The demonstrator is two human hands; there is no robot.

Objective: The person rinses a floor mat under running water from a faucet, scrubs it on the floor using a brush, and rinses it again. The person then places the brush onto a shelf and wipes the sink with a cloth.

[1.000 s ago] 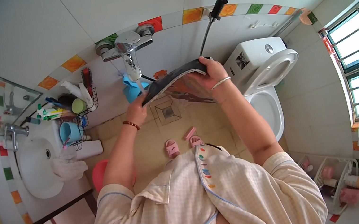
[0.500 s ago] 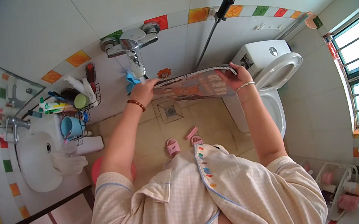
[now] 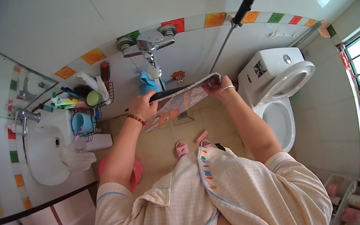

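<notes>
The wall tap point(image 3: 150, 52) is my mark for where things are. A floppy mat point(image 3: 179, 105) hangs in the air just below the tap, on the side near the person. It has a picture on its front, a dark back and a speckled edge, and it bends in the middle.

The left hand point(image 3: 142, 106) pinches one end of the mat, below the tap and a bit to its left. The right hand point(image 3: 218, 87) grips the other end, below the tap and to its right. The hands are well apart, with the mat stretched between them.

As far as I can judge, the lifting part is done: the mat is up off the floor and close to the tap. Putting it down is not done yet. I cannot tell if water is running, or if the mat is wet or clean, so how much is left is hard to say. A blue thing point(image 3: 147, 83) hangs just left of the tap's spout.
</notes>
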